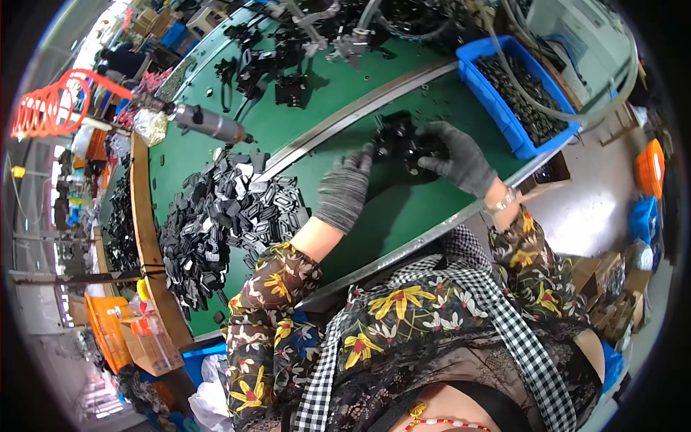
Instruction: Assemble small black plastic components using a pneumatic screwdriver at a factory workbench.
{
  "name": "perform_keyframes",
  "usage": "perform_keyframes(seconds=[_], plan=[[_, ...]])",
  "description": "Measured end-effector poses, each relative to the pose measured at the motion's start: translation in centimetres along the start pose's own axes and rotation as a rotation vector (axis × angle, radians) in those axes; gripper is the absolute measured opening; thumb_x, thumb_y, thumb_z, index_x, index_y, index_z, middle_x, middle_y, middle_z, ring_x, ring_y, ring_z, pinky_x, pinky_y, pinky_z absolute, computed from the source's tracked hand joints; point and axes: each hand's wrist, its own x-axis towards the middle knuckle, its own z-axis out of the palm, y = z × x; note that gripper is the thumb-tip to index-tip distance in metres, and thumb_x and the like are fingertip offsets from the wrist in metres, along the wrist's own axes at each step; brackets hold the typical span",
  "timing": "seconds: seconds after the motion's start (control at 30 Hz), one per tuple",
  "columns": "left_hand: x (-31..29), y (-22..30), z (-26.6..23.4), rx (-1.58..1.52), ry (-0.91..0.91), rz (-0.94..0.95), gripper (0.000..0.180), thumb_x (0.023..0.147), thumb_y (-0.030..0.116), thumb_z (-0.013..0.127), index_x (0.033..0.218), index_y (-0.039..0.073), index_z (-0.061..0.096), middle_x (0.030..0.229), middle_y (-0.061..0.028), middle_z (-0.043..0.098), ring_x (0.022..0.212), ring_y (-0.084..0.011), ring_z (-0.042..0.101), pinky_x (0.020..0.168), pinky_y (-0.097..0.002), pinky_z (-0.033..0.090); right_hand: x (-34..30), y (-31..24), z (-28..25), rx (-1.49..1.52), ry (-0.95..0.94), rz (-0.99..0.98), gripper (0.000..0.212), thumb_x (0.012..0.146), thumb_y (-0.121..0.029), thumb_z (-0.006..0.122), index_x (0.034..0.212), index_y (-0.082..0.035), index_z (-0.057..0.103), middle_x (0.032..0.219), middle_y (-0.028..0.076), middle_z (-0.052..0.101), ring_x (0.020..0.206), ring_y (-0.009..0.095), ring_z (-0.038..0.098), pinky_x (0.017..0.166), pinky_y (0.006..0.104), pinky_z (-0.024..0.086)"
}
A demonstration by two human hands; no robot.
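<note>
A black, many-edged part (396, 137), seemingly plastic, is between my hands above the green work surface (345, 248). Its exact kind is hard to make out. My left hand (347, 186), in a grey striped knit glove, has its fingers pressed together with the tips at the part's left side. My right hand (461, 158), gloved in the same grey, curls its fingers and thumb round the part's right side. Left of my left hand lies a wide heap of small black and grey plastic pieces (234, 209).
A blue bin (518, 144) of small dark pieces stands at the right. A metal rail (353, 108) crosses the surface. A powered screwdriver (209, 122) on a coiled orange hose (47, 108) hangs at the left. More black parts (291, 90) lie beyond the rail.
</note>
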Motion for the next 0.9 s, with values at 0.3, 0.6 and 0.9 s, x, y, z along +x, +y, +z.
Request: perform_keyframes(seconds=[0.3,0.6,0.9], plan=[[6.7,-3.5,0.0,-0.408,0.181,0.060,0.040,0.083,0.024,0.071,0.120,0.013,0.062,0.116,-0.0166,0.061,0.109,-0.0346,0.057,0.088,-0.0432,0.050,-0.4,0.6,-0.1,-0.092,0.162,-0.100,0.061,0.072,-0.011,0.082,0.126,-0.006,0.056,0.115,0.013,0.061,0.105,0.029,0.063,0.091,0.0379,0.051],[15.3,-15.8,-1.2,-0.257,0.126,-0.525,0.055,0.073,0.042,0.081,0.115,0.011,0.063,0.124,-0.0185,0.059,0.118,-0.0310,0.057,0.093,-0.0399,0.049,-4.8,-2.0,1.6,-0.454,0.611,-0.272,0.060,0.082,-0.034,0.074,0.131,-0.006,0.052,0.126,0.017,0.055,0.115,0.034,0.052,0.100,0.0442,0.044],[13.4,-19.5,2.3,-1.094,0.077,-0.370,0.030,0.092,0.024,0.061,0.120,0.012,0.059,0.098,-0.0073,0.069,0.087,-0.0270,0.066,0.078,-0.0373,0.052,-1.8,-4.4,0.3,-0.420,0.504,-0.346,0.045,0.082,-0.023,0.071,0.122,-0.007,0.058,0.123,0.015,0.058,0.112,0.035,0.054,0.096,0.0446,0.045]])
